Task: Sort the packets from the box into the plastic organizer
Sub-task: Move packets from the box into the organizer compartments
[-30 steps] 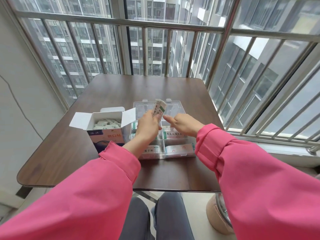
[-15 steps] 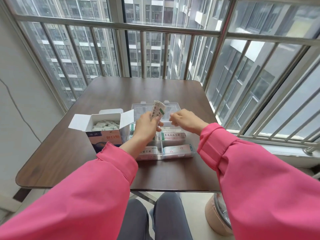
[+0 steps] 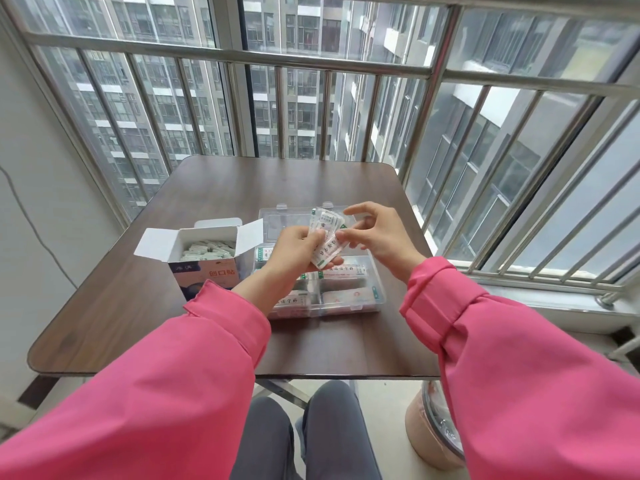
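Observation:
An open white and blue box (image 3: 207, 268) with several small packets (image 3: 207, 250) inside stands on the brown table (image 3: 138, 299), left of a clear plastic organizer (image 3: 375, 289). The organizer's lid lies open behind it, and packets lie in its compartments. My left hand (image 3: 294, 252) grips a small stack of white and green packets (image 3: 325, 237) above the organizer. My right hand (image 3: 377, 237) pinches the right edge of one packet in that stack with thumb and a finger, its other fingers spread.
A metal window railing (image 3: 311, 60) runs behind and to the right of the table. A pink bin (image 3: 429, 431) with a clear liner stands on the floor under the table's right front corner. My knees are under the front edge.
My right hand rose from the organizer's compartments to the packet stack and now pinches a packet. My left hand stayed above the organizer, with the stack tilted more to the right.

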The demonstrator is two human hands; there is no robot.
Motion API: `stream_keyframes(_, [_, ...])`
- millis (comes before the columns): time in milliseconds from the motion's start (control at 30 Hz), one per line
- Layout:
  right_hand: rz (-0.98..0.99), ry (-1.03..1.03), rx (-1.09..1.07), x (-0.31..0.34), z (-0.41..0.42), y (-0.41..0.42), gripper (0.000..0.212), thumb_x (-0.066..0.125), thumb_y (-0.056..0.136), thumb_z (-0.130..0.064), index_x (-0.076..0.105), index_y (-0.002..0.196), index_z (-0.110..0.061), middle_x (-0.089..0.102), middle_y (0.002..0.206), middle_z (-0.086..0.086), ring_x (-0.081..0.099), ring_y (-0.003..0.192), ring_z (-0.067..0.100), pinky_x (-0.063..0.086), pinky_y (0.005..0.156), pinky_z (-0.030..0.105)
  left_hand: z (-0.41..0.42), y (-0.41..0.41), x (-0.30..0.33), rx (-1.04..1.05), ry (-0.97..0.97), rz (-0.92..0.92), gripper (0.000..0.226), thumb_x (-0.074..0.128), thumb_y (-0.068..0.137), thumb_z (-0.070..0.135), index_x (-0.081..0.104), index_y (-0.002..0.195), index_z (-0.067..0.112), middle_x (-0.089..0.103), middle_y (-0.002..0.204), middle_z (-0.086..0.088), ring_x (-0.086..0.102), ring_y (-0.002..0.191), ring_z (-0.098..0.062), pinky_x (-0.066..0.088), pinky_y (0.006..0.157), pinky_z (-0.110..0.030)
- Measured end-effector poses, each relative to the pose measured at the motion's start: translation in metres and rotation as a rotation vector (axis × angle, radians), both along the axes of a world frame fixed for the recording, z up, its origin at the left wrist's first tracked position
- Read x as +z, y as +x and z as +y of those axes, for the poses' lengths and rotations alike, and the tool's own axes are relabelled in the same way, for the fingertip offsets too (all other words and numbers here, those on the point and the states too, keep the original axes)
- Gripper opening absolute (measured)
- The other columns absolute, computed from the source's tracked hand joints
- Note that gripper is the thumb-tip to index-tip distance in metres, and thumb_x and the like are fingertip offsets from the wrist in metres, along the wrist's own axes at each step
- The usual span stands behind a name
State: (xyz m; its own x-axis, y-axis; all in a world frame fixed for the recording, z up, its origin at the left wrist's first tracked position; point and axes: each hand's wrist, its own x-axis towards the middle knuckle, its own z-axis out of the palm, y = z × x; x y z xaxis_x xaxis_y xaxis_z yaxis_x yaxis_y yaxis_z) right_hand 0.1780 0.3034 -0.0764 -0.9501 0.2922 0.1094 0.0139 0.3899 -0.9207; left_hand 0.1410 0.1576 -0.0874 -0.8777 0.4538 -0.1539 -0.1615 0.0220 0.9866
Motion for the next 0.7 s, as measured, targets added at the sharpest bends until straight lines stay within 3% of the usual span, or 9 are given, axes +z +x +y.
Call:
stream_keyframes(100, [0.08, -0.017, -0.007, -0.001, 0.0, 0.0, 0.034, 0.079, 0.071, -0.006, 0.065, 0.102, -0.008, 0.063, 0.066, 0.004, 0.06, 0.057, 0.011, 0.048, 0.06, 0.02, -0.004, -0.003, -0.001, 0.041, 0.011, 0.003, 0.016, 0.054, 0.093, 0.006, 0.061, 0.105, -0.002, 0.067, 0.085, -0.014, 0.069, 0.056, -0.018, 0.058, 0.055, -0.027])
stream_keyframes(200, [0.076, -0.042, 0.002, 0.0, -0.002, 0.002, 0.028, 0.077, 0.073, -0.006, 0.066, 0.099, -0.007, 0.064, 0.067, 0.004, 0.06, 0.056, 0.009, 0.046, 0.057, 0.015, -0.006, -0.002, 0.001, 0.061, -0.005, 0.025, 0.018, 0.061, 0.088, 0.006, 0.061, 0.106, 0.002, 0.067, 0.081, -0.009, 0.068, 0.057, -0.015, 0.055, 0.05, -0.024])
stream_keyframes(433, [-0.033, -0.119, -0.062, -0.003, -0.008, 0.004, 0.015, 0.076, 0.075, -0.008, 0.063, 0.08, -0.014, 0.062, 0.064, 0.002, 0.055, 0.054, 0.01, 0.042, 0.048, 0.013, -0.007, 0.002, 0.001, 0.065, -0.006, 0.056, 0.014, 0.069, 0.082, 0.005, 0.064, 0.094, 0.012, 0.067, 0.077, -0.005, 0.066, 0.06, -0.01, 0.053, 0.049, -0.022])
stream_keyframes(567, [-0.051, -0.236, -0.071, -0.004, -0.009, 0.007, 0.022, 0.073, 0.079, -0.009, 0.054, 0.07, -0.014, 0.059, 0.064, 0.002, 0.051, 0.054, 0.009, 0.039, 0.046, 0.014, -0.005, 0.005, -0.001, 0.134, 0.04, 0.094, 0.018, 0.074, 0.077, 0.004, 0.065, 0.092, 0.01, 0.067, 0.073, -0.004, 0.066, 0.055, -0.006, 0.053, 0.048, -0.022])
stream_keyframes(700, [-0.062, -0.298, -0.074, -0.004, -0.009, 0.008, 0.024, 0.071, 0.081, -0.01, 0.052, 0.068, -0.014, 0.058, 0.066, 0.001, 0.049, 0.058, 0.009, 0.035, 0.051, 0.021, -0.006, 0.006, -0.001, 0.103, 0.058, 0.054, 0.027, 0.072, 0.079, 0.008, 0.063, 0.105, 0.006, 0.069, 0.086, -0.01, 0.069, 0.068, -0.018, 0.056, 0.053, -0.025])
